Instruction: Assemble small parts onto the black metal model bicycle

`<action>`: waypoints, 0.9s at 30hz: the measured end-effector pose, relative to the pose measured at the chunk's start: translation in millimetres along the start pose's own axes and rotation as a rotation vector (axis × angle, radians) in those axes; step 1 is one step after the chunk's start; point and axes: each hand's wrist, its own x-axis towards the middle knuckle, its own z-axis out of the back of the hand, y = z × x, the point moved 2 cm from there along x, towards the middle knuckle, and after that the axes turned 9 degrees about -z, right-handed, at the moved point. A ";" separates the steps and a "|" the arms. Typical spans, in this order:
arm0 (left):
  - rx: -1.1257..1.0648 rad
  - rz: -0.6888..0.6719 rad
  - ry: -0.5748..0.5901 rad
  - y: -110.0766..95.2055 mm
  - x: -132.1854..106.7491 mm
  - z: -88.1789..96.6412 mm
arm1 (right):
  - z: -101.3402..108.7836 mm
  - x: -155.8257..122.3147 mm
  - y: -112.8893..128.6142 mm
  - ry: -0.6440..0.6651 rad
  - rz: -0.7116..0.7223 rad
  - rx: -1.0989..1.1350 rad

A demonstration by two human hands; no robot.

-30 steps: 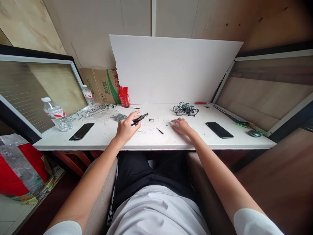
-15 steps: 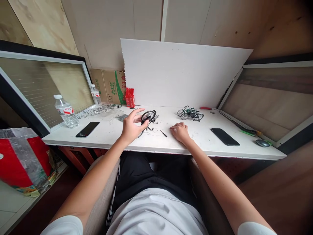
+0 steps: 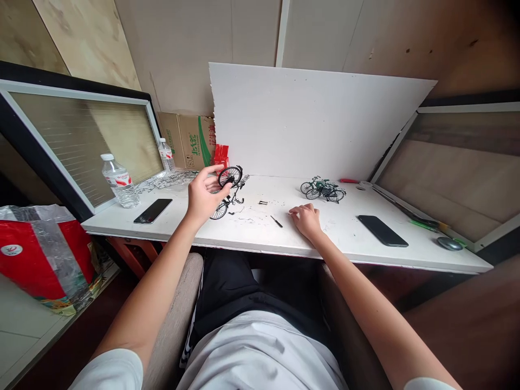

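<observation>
Bottles (image 3: 121, 184) stand left, small bicycles (image 3: 324, 190) right of centre; left hand (image 3: 204, 196) pinches a black bicycle (image 3: 233, 195); right hand (image 3: 306, 219) curls on the desk (image 3: 260, 238), grip unclear.

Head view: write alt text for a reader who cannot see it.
A person's left hand holds a small black model bicycle at a white table, while the right hand rests on the tabletop. Beyond the right hand stand other model bicycles; a dark phone and clear bottle are at the left.
</observation>
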 end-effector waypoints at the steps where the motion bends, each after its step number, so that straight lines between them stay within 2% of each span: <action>1: -0.005 0.019 -0.004 2.9 2.1 3.3 | 0.8 -0.1 1.0 -0.008 0.009 0.008; 7: 0.001 0.078 -0.024 13.1 8.3 14.1 | 0.8 1.0 24.7 -0.025 0.122 0.110; 10: -0.003 0.084 -0.009 15.1 8.8 15.5 | -5.7 3.9 52.2 0.013 0.185 0.131; 13: -0.016 0.082 -0.008 15.7 9.1 16.6 | -13.5 9.3 85.7 0.106 0.245 0.136; 18: -0.017 0.065 -0.025 15.6 10.7 20.3 | -25.1 27.8 132.0 0.200 0.266 0.041; 22: -0.028 0.081 -0.013 17.3 12.0 22.9 | -39.4 46.0 151.6 0.245 0.265 -0.011; 27: -0.033 0.094 -0.007 17.3 13.1 25.6 | -56.8 60.9 163.8 0.262 0.297 -0.038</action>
